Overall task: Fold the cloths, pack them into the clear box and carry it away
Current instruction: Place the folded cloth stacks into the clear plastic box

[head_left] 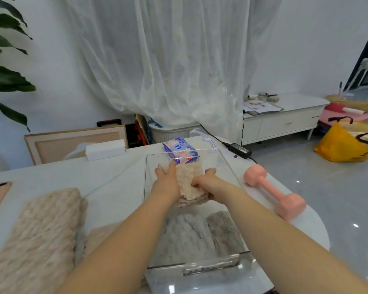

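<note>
A clear box point(146, 183) stands on the white table in front of me. Both my hands reach into its far half. My left hand point(167, 183) and my right hand point(204, 180) grip a folded cream fluffy cloth point(188, 177) from either side. Under it shows the edge of a darker cloth. Folded grey cloths point(191, 232) lie in the near half of the box. A long beige fluffy cloth point(40, 230) lies flat on the table at the left, outside the box.
A pink dumbbell point(274, 197) lies right of the box near the table's edge. A wet-wipes pack point(180, 148) and a white carton point(105, 149) sit beyond the box. A power adapter point(240, 150) rests at the far corner. A yellow bag point(344, 145) is on the floor.
</note>
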`<state>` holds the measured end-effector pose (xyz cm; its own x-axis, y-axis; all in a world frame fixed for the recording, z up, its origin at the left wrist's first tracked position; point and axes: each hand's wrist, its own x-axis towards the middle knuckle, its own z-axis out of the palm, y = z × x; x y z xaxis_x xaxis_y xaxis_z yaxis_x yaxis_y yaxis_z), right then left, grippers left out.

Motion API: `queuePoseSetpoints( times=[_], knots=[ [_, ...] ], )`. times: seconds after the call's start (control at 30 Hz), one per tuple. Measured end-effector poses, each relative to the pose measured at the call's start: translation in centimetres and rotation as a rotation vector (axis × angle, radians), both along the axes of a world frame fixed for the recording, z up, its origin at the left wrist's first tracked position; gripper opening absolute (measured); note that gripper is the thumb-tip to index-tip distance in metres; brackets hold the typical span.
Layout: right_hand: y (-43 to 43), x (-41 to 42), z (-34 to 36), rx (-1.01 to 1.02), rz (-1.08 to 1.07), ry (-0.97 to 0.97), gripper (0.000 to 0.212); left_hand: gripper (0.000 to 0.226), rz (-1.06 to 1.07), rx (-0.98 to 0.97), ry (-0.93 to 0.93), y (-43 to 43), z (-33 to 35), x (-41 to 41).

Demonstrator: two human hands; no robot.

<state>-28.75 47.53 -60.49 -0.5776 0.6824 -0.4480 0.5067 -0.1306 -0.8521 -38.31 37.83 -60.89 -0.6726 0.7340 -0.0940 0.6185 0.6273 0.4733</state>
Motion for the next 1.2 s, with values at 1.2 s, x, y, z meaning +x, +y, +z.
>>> queuePoseSetpoints(
  times=[1.2],
  knots=[
    [-0.3,0.0,-4.3,0.485,0.547,-0.471,0.049,0.057,-0.268,-0.795,0.526,0.2,-2.9,-1.3]
  ],
)
